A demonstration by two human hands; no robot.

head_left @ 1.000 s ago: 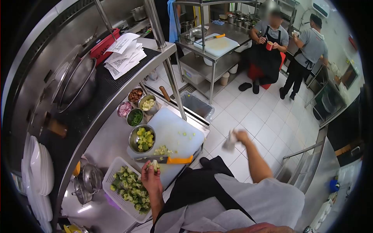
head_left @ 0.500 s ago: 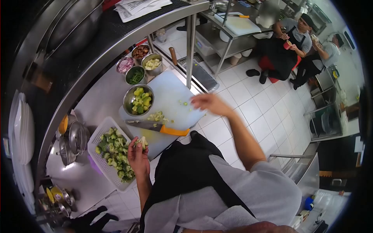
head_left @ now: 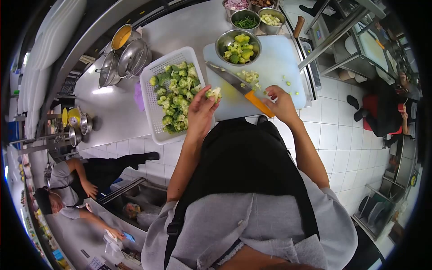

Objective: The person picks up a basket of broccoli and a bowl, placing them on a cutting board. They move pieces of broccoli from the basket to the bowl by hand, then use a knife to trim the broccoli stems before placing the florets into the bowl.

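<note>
Between the fingertips of my left hand (head_left: 201,110) is a pale green broccoli floret (head_left: 213,94), beside the white basket (head_left: 148,96) full of broccoli florets (head_left: 176,96). My right hand (head_left: 281,104) is over the cutting board (head_left: 281,58), near the orange handle of the knife (head_left: 258,103); its fingers are curled, and whether they hold a small piece is unclear. The knife lies flat on the board, its blade pointing up and left. Chopped pale bits (head_left: 248,76) lie beside the blade. A metal bowl (head_left: 219,46) with green florets stands at the board's upper left.
Small metal containers of green strips (head_left: 245,22), pale cubes (head_left: 271,20) and pink onion (head_left: 236,4) stand behind the bowl. Strainers (head_left: 133,58) are at the left. A person (head_left: 67,180) is at the lower left, another (head_left: 387,108) sits at the right.
The view has swung to the right and down. My right hand has come from beyond the board's edge to near the knife handle. My left hand still holds a floret.
</note>
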